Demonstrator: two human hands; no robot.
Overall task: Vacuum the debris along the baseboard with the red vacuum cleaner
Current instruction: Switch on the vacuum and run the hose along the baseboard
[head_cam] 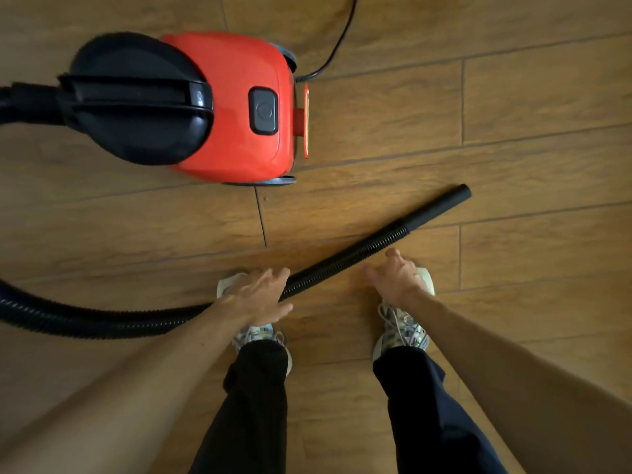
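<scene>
Wooden plank floor (513, 107) under red vacuum cleaner (225, 107), hose (345, 260), shoes (402, 331).

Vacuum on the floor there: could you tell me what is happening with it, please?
A person stands over the red vacuum, which sits on the wooden floor with its cord trailing away. Both hands reach down, open, toward the black hose lying by their shoes. The left hand is over it and the right hand beside it, neither gripping. The hose is not yet picked up, and no baseboard is in view.
</scene>
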